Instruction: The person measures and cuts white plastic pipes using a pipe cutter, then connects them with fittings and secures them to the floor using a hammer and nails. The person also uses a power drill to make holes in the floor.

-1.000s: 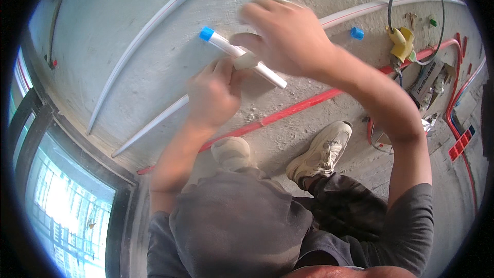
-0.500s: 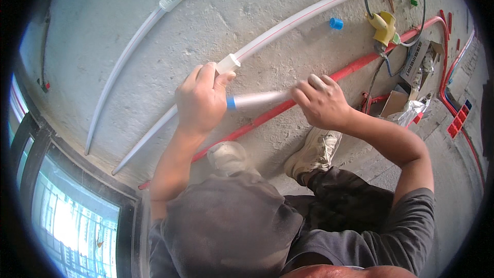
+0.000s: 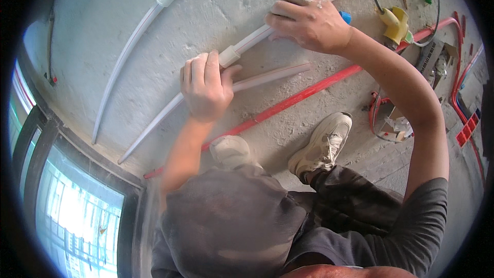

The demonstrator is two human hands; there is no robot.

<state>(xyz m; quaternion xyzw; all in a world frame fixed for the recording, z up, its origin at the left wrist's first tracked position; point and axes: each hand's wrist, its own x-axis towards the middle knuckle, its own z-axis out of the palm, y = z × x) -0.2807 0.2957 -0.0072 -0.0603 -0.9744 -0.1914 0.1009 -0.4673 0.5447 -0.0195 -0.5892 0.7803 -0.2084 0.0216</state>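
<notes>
Head view: single fisheye, worn on the head, facing straight down. Close over hands and concrete floor (rim bends edges).

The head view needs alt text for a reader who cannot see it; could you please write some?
A crouching person's left hand grips a white pipe at its coupling on a concrete floor, while the right hand presses the pipe farther along. A loose white pipe and a red conduit lie beside it.
</notes>
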